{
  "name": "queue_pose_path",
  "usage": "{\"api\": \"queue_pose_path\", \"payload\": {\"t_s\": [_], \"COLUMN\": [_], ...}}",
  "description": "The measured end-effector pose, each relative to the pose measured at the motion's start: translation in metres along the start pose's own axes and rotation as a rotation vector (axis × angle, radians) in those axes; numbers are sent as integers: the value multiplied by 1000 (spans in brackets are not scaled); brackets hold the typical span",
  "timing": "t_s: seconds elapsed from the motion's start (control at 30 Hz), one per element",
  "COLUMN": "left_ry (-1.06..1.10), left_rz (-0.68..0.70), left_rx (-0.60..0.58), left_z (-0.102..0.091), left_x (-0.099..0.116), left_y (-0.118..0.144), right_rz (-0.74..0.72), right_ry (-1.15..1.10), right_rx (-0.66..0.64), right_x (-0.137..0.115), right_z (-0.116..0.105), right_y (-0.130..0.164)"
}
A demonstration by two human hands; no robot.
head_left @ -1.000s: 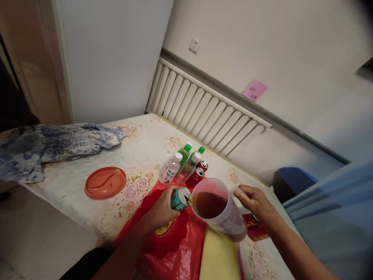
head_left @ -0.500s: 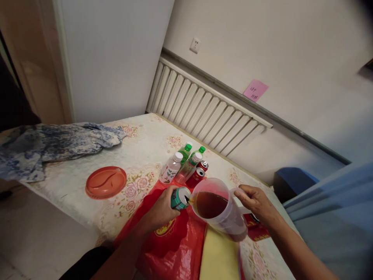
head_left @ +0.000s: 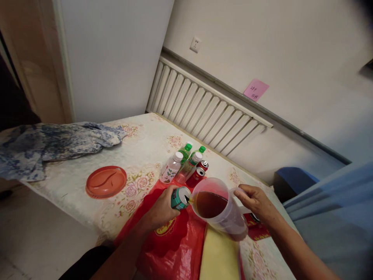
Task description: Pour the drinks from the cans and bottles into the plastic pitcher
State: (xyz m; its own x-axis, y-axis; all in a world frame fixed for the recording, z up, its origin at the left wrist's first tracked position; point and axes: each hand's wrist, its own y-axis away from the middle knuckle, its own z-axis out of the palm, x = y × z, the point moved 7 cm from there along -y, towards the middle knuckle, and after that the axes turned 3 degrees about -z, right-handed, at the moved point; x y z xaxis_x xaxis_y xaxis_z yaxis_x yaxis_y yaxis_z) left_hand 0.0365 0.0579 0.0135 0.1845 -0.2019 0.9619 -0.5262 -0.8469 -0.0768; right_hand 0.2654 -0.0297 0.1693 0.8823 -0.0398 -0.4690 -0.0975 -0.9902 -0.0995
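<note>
My left hand [head_left: 163, 210] is wrapped round a teal drink can [head_left: 178, 199], tipped to the right. Its opening is at the rim of a clear plastic pitcher [head_left: 233, 223], and a thin yellowish stream shows there. Dark reddish-brown liquid [head_left: 210, 205] stands inside the pitcher, which leans toward the can. My right hand [head_left: 256, 202] grips the pitcher's handle. Partly hidden behind the pitcher and that hand is a red can [head_left: 259, 232]. Under my left forearm and the can lies a red plastic bag [head_left: 180, 249] with a yellow print.
Beyond the pitcher stand several bottles, among them a white-capped bottle [head_left: 170, 169], and two red cans [head_left: 196, 177]. An orange-red divided plate [head_left: 106, 182] and a blue-white patterned cloth [head_left: 78, 142] lie left. A folded yellow cloth [head_left: 220, 256] is near. A radiator [head_left: 201, 105] lines the wall.
</note>
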Motion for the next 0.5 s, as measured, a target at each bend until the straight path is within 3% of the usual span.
{"api": "queue_pose_path", "payload": {"t_s": [0.5], "left_ry": [13], "left_rz": [9], "left_rx": [-2], "left_z": [2], "left_x": [-3], "left_y": [0], "right_rz": [-8], "right_ry": [4], "right_rx": [-3], "right_x": [2], "right_z": [1], "right_y": [-1]}}
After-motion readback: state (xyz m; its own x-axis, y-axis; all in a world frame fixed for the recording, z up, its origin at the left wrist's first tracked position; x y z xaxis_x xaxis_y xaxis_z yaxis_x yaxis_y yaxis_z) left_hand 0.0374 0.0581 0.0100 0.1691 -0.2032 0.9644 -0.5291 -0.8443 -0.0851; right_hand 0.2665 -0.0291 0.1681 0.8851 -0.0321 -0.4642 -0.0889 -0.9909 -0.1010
